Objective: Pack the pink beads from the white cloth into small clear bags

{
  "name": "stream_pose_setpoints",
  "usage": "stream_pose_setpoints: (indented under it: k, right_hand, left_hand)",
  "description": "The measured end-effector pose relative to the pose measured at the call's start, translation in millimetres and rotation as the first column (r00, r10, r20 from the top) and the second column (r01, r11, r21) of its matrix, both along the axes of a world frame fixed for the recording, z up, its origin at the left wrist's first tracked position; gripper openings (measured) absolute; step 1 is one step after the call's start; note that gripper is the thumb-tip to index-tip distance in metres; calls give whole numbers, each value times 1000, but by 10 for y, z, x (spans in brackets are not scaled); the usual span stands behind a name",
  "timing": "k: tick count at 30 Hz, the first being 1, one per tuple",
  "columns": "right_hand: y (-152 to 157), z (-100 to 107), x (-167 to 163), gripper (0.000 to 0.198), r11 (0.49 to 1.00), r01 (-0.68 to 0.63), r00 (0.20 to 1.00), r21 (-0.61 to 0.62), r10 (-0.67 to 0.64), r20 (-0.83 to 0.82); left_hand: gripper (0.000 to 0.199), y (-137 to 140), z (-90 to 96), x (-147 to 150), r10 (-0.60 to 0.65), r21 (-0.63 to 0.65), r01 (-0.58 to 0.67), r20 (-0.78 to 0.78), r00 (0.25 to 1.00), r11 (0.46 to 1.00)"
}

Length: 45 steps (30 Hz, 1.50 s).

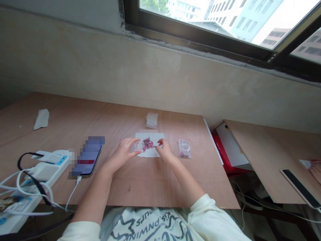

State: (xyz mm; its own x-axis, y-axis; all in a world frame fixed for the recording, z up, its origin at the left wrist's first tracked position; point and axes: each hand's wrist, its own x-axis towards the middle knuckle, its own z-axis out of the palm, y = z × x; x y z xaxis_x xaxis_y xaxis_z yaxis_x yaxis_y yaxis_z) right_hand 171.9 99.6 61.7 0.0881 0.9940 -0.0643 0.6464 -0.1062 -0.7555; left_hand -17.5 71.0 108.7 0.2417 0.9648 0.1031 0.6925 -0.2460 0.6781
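A pile of small pink and dark pieces (147, 144) lies on a white sheet of paper (150, 154) on the wooden table. At the sheet's left side is my left hand (125, 149), thumb and forefinger curved round what looks like a small clear plastic bag (138, 145), its mouth towards the pile. My right hand (164, 149) is over the sheet's right edge. Its thumb and forefinger pinch a tiny dark piece beside the pile, too small to name. To the right lies a clear zip bag (184, 149) with some pink pieces inside.
More clear bags (151, 120) lie behind the sheet. A charging phone (87, 155) and a power strip (50, 172) with tangled cables are at left. A paper scrap (41, 119) lies farther back. Beyond a gap at right, a second table (265, 150) holds another phone (299, 187); another person's hand (316, 170) shows there.
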Motion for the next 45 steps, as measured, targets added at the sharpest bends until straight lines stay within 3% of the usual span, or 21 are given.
stream_pose_setpoints:
  k: [4,12,17,20,23,27,31,39,45]
  right_hand:
    - [-66,-187,-18,16,998,-64,976,3,62,207]
    - [-30,-174,-22,11,988,-152,936,27,135,324]
    - [-24,9,-79,4,986,-103,984,133,82,157]
    - [-45,178,-242,2,954,-209,977,215,211,15]
    - [-44,245,-355,5,937,-279,950,211,302,-84]
    - [-1,101,-266,7,980,-139,982,146,155,-107]
    - [3,-127,-114,7,999,-23,997,46,19,73]
    - [-77,-195,-183,8,996,-84,964,-17,86,253]
    - [-102,-193,-197,10,990,-138,948,41,120,295]
  left_hand:
    - [35,-30,-136,-4,-1,-32,-1,-74,997,1000]
    - [37,-32,-215,0,11,-89,-26,-171,985,996]
    - [38,47,-255,48,40,-92,-62,-225,974,994]
    - [39,97,-269,100,48,-82,-68,-229,972,994]
    - [39,123,-276,137,69,-73,-88,-232,970,993]
    - [40,112,-294,119,76,-68,-93,-227,971,993]
    - [41,77,-322,79,62,-77,-81,-225,972,994]
    - [40,42,-311,65,47,-105,-73,-233,971,992]
    - [41,73,-271,58,61,-104,-88,-239,969,991]
